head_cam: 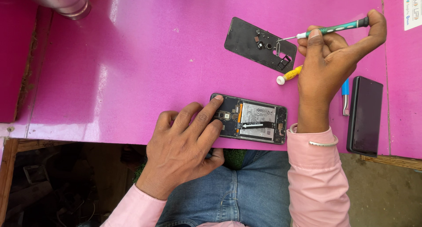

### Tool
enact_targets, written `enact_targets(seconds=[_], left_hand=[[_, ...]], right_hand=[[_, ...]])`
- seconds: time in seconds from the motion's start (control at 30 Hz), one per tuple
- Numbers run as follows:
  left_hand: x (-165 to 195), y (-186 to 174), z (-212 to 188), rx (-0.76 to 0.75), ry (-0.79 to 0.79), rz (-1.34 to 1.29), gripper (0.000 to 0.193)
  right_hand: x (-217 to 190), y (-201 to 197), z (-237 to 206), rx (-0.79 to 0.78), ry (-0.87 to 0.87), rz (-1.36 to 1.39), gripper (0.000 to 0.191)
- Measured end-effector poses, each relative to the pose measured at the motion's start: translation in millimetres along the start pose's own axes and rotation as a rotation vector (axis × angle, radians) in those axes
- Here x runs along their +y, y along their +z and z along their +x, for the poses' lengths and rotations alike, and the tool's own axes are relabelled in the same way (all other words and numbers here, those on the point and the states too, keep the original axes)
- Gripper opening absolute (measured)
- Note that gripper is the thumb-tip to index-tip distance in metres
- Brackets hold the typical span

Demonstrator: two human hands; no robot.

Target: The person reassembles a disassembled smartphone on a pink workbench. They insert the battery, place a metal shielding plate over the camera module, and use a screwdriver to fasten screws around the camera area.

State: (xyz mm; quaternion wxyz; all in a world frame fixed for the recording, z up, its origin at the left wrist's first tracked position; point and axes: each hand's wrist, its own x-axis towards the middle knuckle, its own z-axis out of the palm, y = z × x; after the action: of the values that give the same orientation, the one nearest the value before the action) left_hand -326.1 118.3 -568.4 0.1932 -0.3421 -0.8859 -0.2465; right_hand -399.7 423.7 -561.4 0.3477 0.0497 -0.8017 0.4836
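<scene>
Left hand (184, 141) lies spread on the opened phone (250, 118), fingertips pressing its camera end, likely to pin it flat near the table edge. Right hand (329, 62) is closed around a teal screwdriver (329, 30), thumb capping the end, tip hovering over the removed back cover (259, 44) just left of that hand; small parts sit on the cover, probably to keep them together. A yellow-handled tool (289, 74) lies under the right hand, a dark phone (365, 115) and blue pen (345, 95) to its right. Glossy magenta table (132, 69); metal cylinder (66, 3) far beyond the left hand; bare floor below.
</scene>
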Motion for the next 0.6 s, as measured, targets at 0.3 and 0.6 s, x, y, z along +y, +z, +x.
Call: enact_targets(seconds=[0.3, 0.6], left_hand=[[-1.2, 0.4, -1.2, 0.0, 0.004, 0.004, 0.037], [-0.5, 2.0, -0.9, 0.023, 0.009, -0.002, 0.039]], right_hand=[[-13.7, -9.3, 0.8, 0.096, 0.036, -0.025, 0.076], [-31.6, -13.1, 11.7, 0.327, 0.466, 0.43, 0.077]])
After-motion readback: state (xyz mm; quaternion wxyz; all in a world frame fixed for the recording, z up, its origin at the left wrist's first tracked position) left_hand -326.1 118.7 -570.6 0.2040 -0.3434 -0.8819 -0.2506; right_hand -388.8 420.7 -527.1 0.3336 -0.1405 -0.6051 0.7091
